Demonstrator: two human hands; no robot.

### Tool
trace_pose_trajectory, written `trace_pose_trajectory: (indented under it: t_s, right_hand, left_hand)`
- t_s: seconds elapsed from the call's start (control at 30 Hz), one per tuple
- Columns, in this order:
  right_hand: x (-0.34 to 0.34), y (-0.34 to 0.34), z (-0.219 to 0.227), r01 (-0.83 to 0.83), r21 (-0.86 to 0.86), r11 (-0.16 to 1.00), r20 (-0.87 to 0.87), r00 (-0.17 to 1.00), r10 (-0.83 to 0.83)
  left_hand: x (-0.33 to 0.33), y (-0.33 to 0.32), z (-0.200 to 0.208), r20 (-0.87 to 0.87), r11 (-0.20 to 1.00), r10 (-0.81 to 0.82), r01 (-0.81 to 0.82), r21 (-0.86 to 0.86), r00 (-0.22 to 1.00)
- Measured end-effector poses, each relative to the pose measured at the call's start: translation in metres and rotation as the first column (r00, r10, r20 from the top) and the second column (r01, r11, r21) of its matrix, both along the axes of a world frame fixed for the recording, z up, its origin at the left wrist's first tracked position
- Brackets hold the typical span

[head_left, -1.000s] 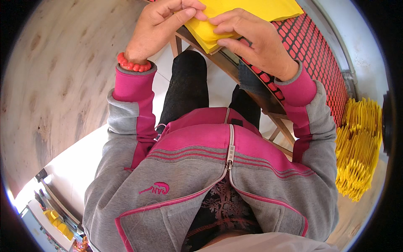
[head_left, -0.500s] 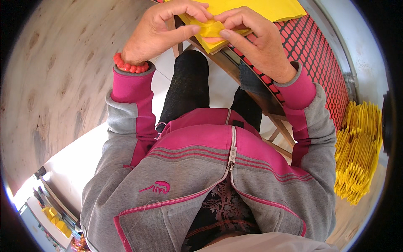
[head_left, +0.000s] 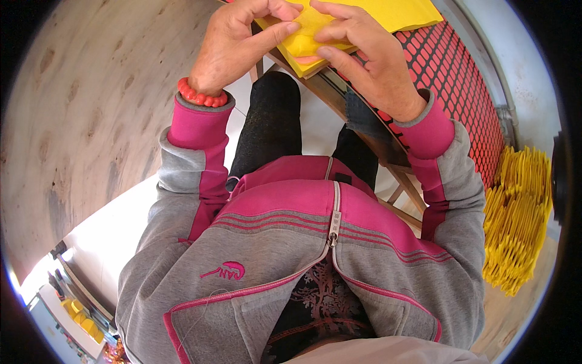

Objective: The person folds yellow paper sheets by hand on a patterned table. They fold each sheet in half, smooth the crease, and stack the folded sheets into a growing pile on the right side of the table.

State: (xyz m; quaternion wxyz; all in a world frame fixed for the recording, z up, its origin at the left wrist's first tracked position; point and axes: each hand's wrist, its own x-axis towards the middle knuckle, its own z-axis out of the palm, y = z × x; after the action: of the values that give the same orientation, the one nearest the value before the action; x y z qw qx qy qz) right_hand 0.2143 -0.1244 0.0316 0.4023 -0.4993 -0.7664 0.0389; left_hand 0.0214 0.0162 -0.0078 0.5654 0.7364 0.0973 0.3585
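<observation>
My left hand (head_left: pixel 239 42), with a red bead bracelet (head_left: pixel 201 94) at the wrist, pinches the left side of a thin yellow sheet (head_left: pixel 308 27) between thumb and fingers. The material looks like paper, bent into a fold or pocket. My right hand (head_left: pixel 373 64) has its thumb and forefinger curled on the right side of that sheet, its other fingers reaching over the top. A small pinkish patch (head_left: pixel 308 60) shows under the sheet's near edge. Beneath lies a stack of yellow sheets (head_left: pixel 303 71) at the table corner.
More yellow sheets (head_left: pixel 406 15) lie on a red-and-black patterned table cover (head_left: pixel 448 73). Bundled yellow folded pieces (head_left: pixel 515 224) stand at the right by the wall. A wooden board (head_left: pixel 91 109) fills the left. Wooden table legs (head_left: pixel 403 197) are beside my knees.
My left hand has shifted slightly right. The sheet has opened from a tight small fold into a wider, puffier shape, and my right fingers have spread a little over it.
</observation>
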Motion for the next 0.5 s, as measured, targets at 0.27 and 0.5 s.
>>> trace_pose_trajectory:
  t_s: [0.27, 0.5]
  right_hand:
    - [-0.001, 0.001, -0.004, -0.012, -0.052, 0.999, -0.106, 0.994, 0.006]
    - [0.001, -0.001, -0.009, 0.009, -0.068, 0.998, -0.159, 0.987, -0.02]
  left_hand:
    - [-0.001, 0.01, -0.01, 0.121, 0.996, -0.075, 0.068, 0.062, 0.99]
    - [-0.004, 0.015, -0.004, 0.01, 0.912, -0.084, 0.073, 0.403, 0.996]
